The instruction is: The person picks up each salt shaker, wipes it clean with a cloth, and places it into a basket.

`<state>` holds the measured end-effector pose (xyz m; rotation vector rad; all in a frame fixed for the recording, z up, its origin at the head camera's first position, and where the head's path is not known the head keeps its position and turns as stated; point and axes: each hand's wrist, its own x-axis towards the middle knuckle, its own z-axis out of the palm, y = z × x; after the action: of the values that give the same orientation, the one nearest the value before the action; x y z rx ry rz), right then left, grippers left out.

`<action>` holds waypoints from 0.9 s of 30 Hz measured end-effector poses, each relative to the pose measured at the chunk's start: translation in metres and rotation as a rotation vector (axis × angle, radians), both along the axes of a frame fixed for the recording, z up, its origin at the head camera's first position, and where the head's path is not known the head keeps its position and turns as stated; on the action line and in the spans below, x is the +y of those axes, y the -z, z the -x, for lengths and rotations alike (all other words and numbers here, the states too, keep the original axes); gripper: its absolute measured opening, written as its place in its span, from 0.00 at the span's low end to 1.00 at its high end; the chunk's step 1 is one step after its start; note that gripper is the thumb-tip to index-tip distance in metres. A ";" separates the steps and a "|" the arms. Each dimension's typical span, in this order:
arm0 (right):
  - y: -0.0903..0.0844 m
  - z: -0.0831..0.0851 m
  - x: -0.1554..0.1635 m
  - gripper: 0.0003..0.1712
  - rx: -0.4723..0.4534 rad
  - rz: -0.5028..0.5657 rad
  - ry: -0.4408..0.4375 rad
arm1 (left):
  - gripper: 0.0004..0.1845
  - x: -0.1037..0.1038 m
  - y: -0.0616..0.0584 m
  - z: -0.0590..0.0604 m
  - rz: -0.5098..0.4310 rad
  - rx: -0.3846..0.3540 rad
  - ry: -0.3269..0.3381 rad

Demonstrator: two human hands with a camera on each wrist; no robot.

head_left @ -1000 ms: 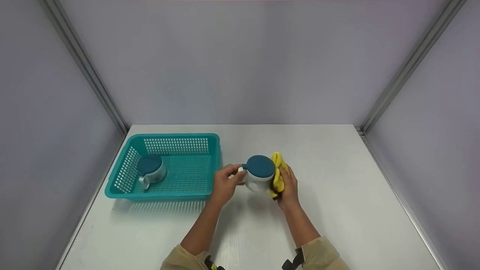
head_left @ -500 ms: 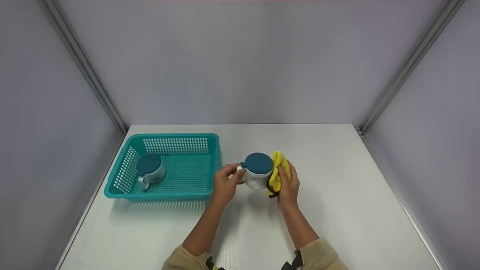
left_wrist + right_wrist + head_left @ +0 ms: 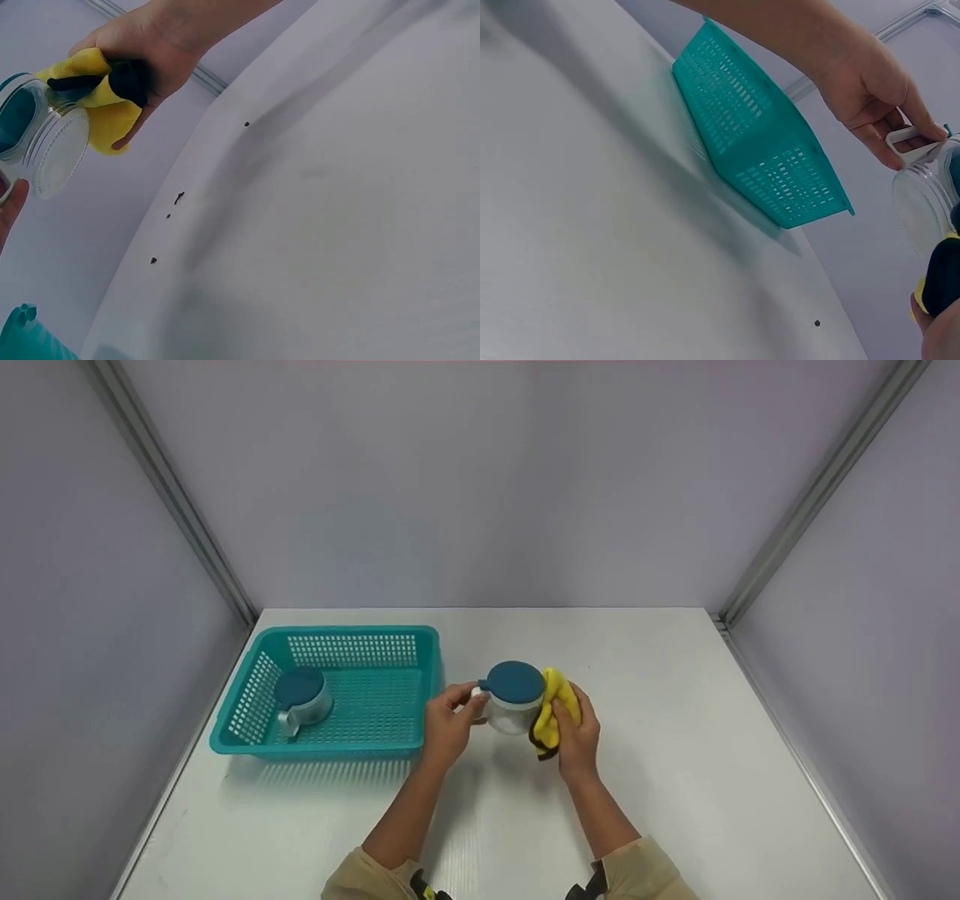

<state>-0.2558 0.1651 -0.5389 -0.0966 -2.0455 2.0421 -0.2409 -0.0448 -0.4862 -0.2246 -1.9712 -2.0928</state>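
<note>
My left hand pinches the white handle of a clear jar with a round blue lid. The jar is held over the white table, its base showing in the left wrist view. In my right hand is a yellow cloth with a dark edge, gripped against the jar's right side. The cloth covers part of the jar's wall in the left wrist view. A second blue-lidded jar with a handle stands inside the teal basket, at its left end.
The perforated basket sits left of my hands on the white table. Grey panels rise behind the table and along both sides. Small dark specks show on the table's surface.
The held jar has moved slightly away from me and to the left. My right hand has shifted the cloth along the jar's side. The basket and its jar stay in place.
</note>
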 end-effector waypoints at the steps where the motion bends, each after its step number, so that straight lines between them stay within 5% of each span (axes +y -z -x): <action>1: 0.000 0.000 0.000 0.29 -0.015 0.003 0.002 | 0.11 0.000 0.002 0.001 -0.003 -0.008 -0.001; 8: -0.008 0.003 0.004 0.27 -0.008 0.023 0.049 | 0.12 0.002 0.026 0.016 -0.013 -0.011 -0.001; 16: -0.030 0.004 0.009 0.25 0.141 -0.052 0.045 | 0.11 0.004 0.003 0.000 0.011 -0.040 0.016; 27: -0.054 -0.015 -0.006 0.29 0.240 -0.145 -0.041 | 0.12 0.007 0.026 0.014 -0.036 -0.045 0.008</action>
<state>-0.2408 0.1588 -0.4850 0.2084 -2.0495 1.8201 -0.2550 -0.0378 -0.5124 -0.1798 -1.9586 -2.1548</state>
